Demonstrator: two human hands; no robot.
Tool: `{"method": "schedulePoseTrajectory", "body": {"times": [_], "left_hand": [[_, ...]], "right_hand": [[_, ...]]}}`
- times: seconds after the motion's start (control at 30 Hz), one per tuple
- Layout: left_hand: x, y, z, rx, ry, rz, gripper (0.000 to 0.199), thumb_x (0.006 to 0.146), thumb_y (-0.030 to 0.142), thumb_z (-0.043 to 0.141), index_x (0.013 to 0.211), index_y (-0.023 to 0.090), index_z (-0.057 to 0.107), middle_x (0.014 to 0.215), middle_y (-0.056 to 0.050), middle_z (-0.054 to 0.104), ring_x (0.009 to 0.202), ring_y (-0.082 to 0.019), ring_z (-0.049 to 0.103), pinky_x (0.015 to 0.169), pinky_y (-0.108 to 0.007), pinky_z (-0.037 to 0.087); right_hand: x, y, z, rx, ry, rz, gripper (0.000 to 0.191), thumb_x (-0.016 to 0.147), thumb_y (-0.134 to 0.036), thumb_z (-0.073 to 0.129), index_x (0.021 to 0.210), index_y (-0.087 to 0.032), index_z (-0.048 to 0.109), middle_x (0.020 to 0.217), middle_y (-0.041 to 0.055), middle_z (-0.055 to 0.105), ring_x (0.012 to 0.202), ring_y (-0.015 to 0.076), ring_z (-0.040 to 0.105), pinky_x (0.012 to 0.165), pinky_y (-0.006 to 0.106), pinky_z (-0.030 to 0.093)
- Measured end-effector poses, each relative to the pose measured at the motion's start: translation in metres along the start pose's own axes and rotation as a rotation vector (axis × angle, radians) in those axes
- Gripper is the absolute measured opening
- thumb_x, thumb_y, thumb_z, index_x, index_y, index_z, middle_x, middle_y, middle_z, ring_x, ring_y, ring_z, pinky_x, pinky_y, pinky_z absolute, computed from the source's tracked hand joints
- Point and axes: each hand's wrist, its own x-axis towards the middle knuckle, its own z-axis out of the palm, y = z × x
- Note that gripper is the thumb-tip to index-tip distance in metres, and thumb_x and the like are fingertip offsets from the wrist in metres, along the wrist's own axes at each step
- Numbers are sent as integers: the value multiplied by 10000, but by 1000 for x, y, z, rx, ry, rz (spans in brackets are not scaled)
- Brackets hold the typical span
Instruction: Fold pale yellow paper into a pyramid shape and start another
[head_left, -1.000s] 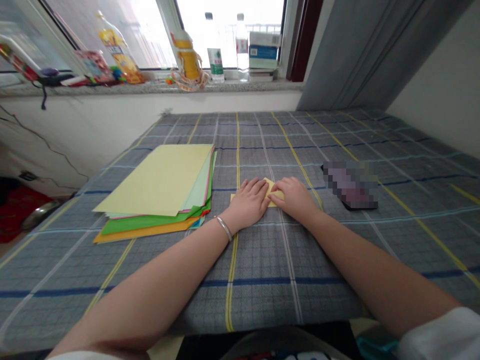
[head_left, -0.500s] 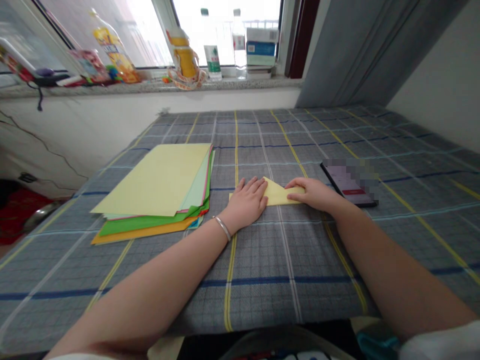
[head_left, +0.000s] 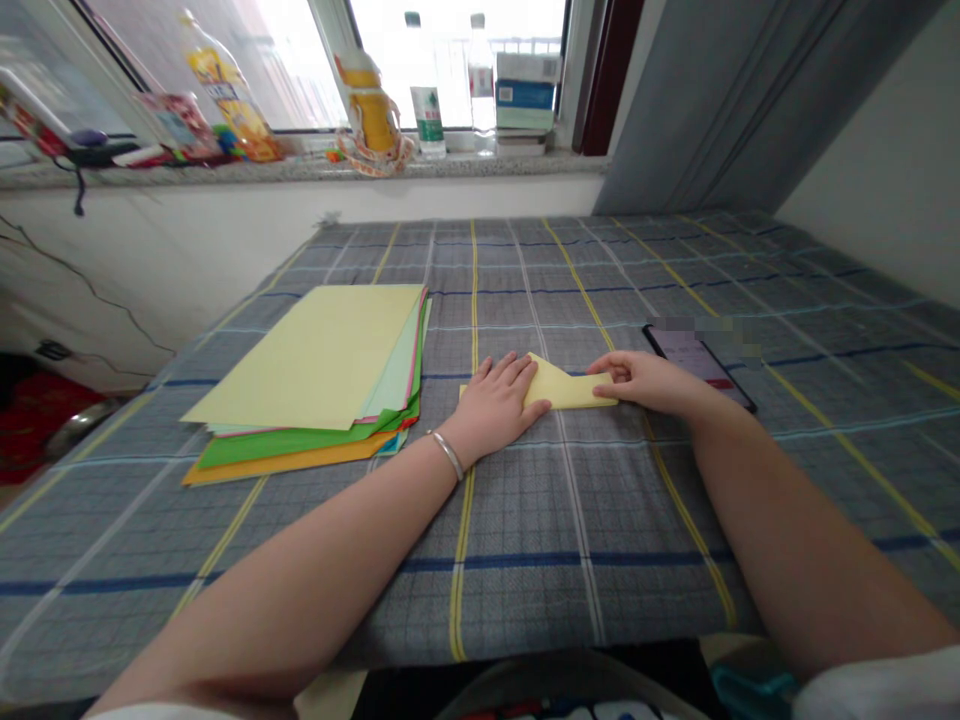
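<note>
Head view: the right hand [head_left: 641, 380] has slid rightward along the folded yellow paper [head_left: 556, 388] on the checked cloth [head_left: 517, 530], probably firming a crease; its grip looks narrow, whether pinching I can't tell. The left hand [head_left: 495, 408] lies flat on the paper's left part.

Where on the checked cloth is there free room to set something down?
Bare cloth lies beyond the folded yellow paper, toward the windowsill, and nearer, between the forearms. It is crowded leftward at the paper stack, and rightward around the right hand and phone.
</note>
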Motion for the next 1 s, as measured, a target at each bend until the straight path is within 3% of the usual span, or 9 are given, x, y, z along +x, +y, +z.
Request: {"method": "schedulePoseTrajectory", "body": {"times": [0.13,0.37,0.63,0.83,0.9,1.0], "left_hand": [[0,0,0,9,0,-4,608,995,518,303,1473,146,353,1548,-106,350,1448,-275,267,1177,-484,210],[0,0,0,20,-4,-2,629,992,527,311,1472,122,349,1547,-108,350,1448,-275,267,1179,-491,213],[2,-2,3,3,-4,-3,613,991,527,307,1477,155,347,1542,-111,360,1448,-274,268,1174,-492,215],[2,-1,2,7,-10,-9,632,994,531,293,1476,125,344,1549,-109,346,1448,-277,266,1175,-503,219],[2,-1,2,10,-10,-7,638,995,530,293,1475,111,343,1548,-110,347,1448,-277,265,1175,-504,220],[1,-1,2,10,-9,-5,643,994,536,294,1478,116,340,1547,-111,349,1447,-274,265,1177,-494,217]], "right_hand": [[-2,5,-6,46,-54,28,385,722,-317,696,1075,-175,640,674,-8,605,595,145,554,516,260,376],[-3,13,-7,281,-154,90,271,630,-310,739,800,-225,545,619,-39,584,535,118,518,479,240,358],[-8,12,-12,73,-196,58,224,729,-418,683,684,-220,589,667,5,640,571,139,543,509,262,381],[-7,-4,-5,-223,9,128,366,839,-532,555,654,-216,558,619,16,599,540,142,504,503,289,325],[-5,-12,4,-238,144,65,318,846,-510,555,768,-207,615,747,43,661,650,177,574,559,302,373],[-2,-25,21,-346,282,-125,259,816,-429,625,918,-196,678,979,79,703,921,245,610,797,358,430]]}}
